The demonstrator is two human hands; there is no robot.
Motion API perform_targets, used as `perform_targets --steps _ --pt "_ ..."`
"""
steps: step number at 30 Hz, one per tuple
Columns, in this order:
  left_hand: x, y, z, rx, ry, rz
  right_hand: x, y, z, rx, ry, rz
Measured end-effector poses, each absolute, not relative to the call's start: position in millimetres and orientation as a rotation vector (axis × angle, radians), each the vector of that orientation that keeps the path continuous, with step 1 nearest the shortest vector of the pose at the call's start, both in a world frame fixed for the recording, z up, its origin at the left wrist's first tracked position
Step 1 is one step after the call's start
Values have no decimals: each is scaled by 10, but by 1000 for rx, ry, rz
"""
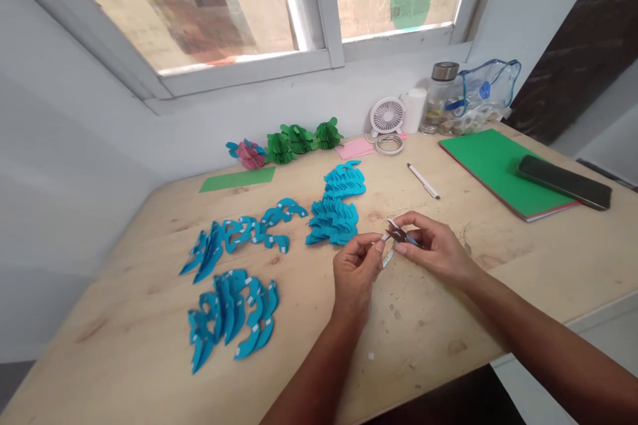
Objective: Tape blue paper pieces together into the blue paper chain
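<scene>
Over the front middle of the table, my right hand (438,246) grips small dark-bladed scissors (399,234). Facing it, my left hand (355,272) pinches a narrow white strip (387,257), which looks like double-sided tape. The blades sit right by the strip at my left fingertips; whether they touch it I cannot tell. Blue cut-paper pieces with small white squares lie to the left, in a front group (226,312) and a rear group (249,229). Just beyond my left hand are stacked curved blue pieces (333,220), with more blue paper (345,180) behind them.
Along the wall stand green paper shapes (299,139), a pink one (250,154), a small fan (387,116), a tape roll (389,144) and a bottle (439,96). To the right lie a pen (423,180), green sheets (491,166) and a phone (563,180).
</scene>
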State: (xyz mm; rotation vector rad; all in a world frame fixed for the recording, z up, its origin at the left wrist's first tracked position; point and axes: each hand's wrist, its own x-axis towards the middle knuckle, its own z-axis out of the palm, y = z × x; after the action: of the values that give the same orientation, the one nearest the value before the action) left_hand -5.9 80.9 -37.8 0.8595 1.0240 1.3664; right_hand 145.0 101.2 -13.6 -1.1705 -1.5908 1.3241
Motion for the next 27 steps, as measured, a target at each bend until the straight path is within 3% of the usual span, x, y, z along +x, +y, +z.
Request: perform_targets --steps 27 --pt "-21 803 -396 920 1007 1331 1418 985 -187 -1173 -1691 1200"
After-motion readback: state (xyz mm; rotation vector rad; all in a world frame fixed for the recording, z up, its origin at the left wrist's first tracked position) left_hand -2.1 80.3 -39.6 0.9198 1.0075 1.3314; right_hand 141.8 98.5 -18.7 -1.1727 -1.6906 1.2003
